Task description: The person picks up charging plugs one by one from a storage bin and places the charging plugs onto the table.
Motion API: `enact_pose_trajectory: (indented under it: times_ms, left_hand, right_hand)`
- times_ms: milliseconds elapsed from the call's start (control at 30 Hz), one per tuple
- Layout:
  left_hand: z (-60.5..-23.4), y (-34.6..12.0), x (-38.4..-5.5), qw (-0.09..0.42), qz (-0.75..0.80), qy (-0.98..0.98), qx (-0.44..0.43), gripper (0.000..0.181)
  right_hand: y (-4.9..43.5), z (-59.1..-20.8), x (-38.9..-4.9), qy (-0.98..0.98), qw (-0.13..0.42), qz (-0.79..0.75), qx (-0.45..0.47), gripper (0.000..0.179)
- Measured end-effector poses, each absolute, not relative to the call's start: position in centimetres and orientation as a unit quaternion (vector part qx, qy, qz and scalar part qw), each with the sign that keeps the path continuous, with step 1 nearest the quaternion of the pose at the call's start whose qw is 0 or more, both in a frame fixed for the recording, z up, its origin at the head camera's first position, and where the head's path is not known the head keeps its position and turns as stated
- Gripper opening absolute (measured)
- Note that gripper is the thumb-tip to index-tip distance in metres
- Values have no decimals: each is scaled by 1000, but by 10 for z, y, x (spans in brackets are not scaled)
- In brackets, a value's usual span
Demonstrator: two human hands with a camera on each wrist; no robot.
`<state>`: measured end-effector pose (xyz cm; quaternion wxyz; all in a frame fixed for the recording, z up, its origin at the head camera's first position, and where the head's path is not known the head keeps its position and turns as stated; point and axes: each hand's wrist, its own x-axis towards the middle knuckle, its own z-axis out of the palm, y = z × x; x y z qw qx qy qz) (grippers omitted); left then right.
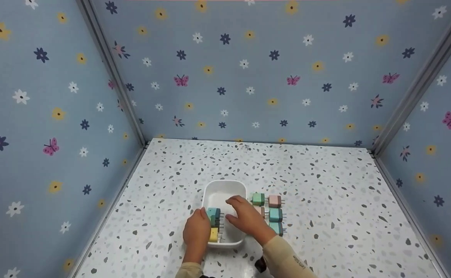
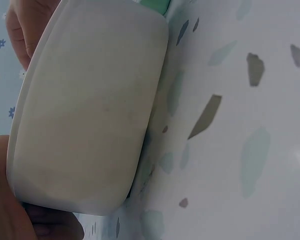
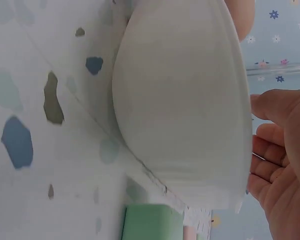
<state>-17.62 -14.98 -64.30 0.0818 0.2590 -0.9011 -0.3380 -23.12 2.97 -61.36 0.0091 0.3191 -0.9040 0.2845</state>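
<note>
Judging this partway, I see teal, green and yellow pronged cubes [image 1: 213, 234] inside a white rectangular plastic tub [image 1: 225, 181], five pastel pronged cubes [image 1: 275, 215] outside, rightward. My left hand [image 1: 197, 229] grips the tub's side; my right hand [image 1: 245, 217] hovers above, thumb and fingers apart, apparently empty.

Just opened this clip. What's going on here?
A person is handling a white tub with colored plug-shaped blocks in it. Their left hand grips the tub's left side, by a blue, a green and a yellow block. Their right hand is over the tub's right side, with nothing visible in it. More blocks, green, pink and teal, lie on the speckled table right of the tub.
</note>
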Motion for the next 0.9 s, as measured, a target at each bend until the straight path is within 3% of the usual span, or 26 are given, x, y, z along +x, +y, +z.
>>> enact_pose_trajectory:
  times_ms: [267,533,900]
  left_hand:
    - [-644,-150,-178,74,-330,-906,256,42]
    - [-646,-152,-176,102,-320,-908,250,40]
    - [-645,-154,-180,68,-319,-910,256,41]
  right_hand:
    - [13,-617,-221,-892,14,286,349,41]
    - [3,-621,-216,-886,-7,291,361,42]
    - [-7,-624,-212,-886,-39,288,362,41]
